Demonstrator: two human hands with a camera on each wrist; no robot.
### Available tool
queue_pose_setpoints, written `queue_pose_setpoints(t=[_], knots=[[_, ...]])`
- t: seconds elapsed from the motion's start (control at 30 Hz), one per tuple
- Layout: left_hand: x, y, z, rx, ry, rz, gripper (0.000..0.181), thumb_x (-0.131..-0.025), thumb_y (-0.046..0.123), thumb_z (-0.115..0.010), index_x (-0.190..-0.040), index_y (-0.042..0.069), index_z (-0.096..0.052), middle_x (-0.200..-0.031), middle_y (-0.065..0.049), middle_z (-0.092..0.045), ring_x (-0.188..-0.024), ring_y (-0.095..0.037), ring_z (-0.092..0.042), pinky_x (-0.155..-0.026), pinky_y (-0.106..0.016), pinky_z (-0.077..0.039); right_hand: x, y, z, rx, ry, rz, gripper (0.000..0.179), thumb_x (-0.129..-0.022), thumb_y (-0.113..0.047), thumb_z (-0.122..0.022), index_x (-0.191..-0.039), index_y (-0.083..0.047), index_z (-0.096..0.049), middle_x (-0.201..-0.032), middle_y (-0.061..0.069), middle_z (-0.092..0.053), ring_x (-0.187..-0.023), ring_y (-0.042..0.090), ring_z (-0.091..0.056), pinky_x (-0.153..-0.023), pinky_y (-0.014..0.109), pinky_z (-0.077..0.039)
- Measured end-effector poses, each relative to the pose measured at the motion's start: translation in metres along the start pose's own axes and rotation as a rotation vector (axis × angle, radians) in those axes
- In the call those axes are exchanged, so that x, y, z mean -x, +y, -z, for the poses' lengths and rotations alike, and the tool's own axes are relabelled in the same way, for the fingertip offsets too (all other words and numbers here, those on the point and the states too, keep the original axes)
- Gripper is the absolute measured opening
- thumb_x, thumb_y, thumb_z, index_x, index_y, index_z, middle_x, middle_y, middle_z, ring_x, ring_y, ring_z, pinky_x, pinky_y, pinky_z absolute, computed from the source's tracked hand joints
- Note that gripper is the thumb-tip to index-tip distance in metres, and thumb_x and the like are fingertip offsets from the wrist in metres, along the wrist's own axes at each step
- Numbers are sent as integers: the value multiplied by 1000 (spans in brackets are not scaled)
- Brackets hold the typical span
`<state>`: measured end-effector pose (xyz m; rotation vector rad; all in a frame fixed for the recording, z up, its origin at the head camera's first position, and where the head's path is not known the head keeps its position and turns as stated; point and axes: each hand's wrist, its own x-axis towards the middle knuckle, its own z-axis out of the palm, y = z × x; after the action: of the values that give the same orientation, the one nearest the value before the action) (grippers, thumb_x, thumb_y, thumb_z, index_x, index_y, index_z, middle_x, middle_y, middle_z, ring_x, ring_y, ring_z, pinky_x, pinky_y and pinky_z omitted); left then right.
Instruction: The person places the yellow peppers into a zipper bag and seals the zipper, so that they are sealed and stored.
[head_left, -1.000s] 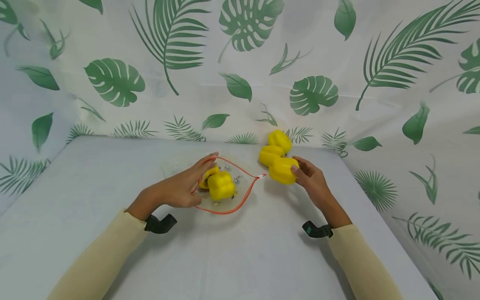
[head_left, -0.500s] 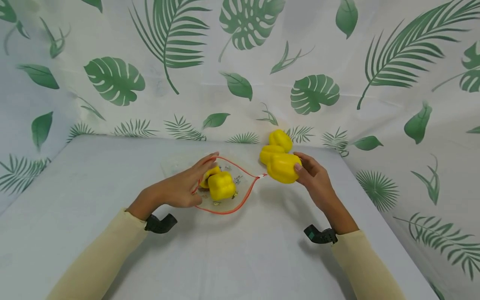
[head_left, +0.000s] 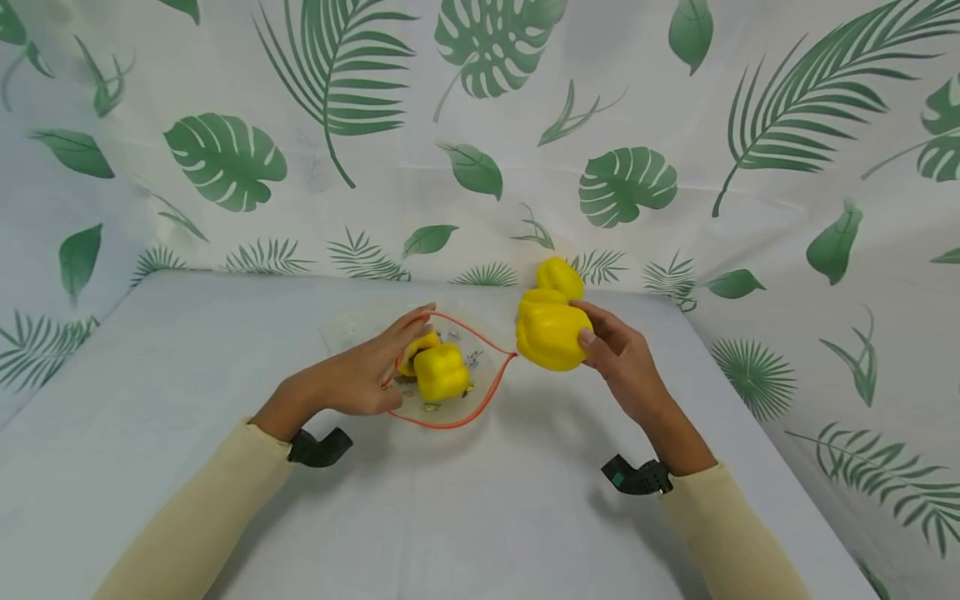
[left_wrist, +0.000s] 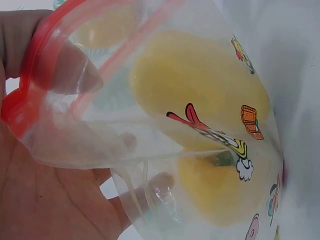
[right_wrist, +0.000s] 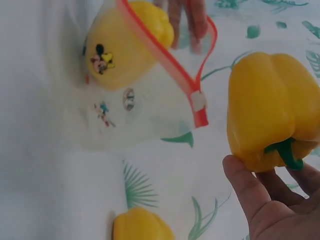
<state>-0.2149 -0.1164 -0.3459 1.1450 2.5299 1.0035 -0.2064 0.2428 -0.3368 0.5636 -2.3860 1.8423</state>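
Note:
In the head view, my left hand (head_left: 360,371) is at the left side of the mouth of a clear zip bag (head_left: 401,408). Its thumb and fingers are spread against the red-edged opening. Through the film in the left wrist view, the thumb (left_wrist: 75,70) shows inside the rim. Two yellow bell peppers lie in the bag, the front pepper (head_left: 441,372) covering part of the other. My right hand (head_left: 618,358) holds another yellow bell pepper (head_left: 553,333) just right of the bag, off the table. The right wrist view shows its green stem (right_wrist: 286,152) and fingers below.
Behind the held pepper, a yellow bell pepper (head_left: 560,279) stands at the back edge of the white table (head_left: 480,533). One more sits in front of it, mostly hidden. A leaf-print cloth (head_left: 480,217) hangs behind the table. A white slider (right_wrist: 198,100) is on the bag's red zip.
My right hand has lifted its pepper and carried it slightly left, toward the bag mouth, where it now covers the slider end. The left hand and bag have stayed nearly still.

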Motion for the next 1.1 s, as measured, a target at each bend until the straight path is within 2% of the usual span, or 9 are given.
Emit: queue_pose_setpoints(t=[0.23, 0.5, 0.83, 1.1], knots=[[-2, -1, 0, -12, 2, -4, 99, -74, 1, -56, -157, 10, -2, -161, 9, 11, -146, -16, -3, -114, -47, -19, 3, -9, -6, 5, -86, 56, 48, -101, -18, -50, -145, -4, -42, -136, 15, -50, -110, 24, -57, -91, 28, -49], [0, 0, 0, -16, 9, -3, 98, -73, 2, -56, -157, 8, -4, -161, 9, 11, -146, -17, -4, -113, -49, -20, 4, -19, -22, -50, -183, 81, 47, -98, -11, -50, -144, -2, -43, -134, 15, -52, -111, 27, -56, -92, 31, -49], [0, -1, -3, -4, 10, -19, 99, -74, 2, -56, -157, 8, -2, -162, 4, 11, -147, -20, -3, -113, -52, -19, 4, -21, -39, -64, -317, 96, 47, -98, -16, -54, -142, -2, -47, -134, 14, -54, -108, 27, -59, -90, 34, -50], [-1, -2, -4, 2, 15, -26, 99, -73, 1, -58, -156, 7, -3, -162, 3, 9, -146, -21, -6, -113, -51, -20, -3, -16, -61, -90, -396, 115, 50, -97, -14, -57, -143, 0, -45, -138, 14, -51, -110, 30, -58, -89, 38, -51]])
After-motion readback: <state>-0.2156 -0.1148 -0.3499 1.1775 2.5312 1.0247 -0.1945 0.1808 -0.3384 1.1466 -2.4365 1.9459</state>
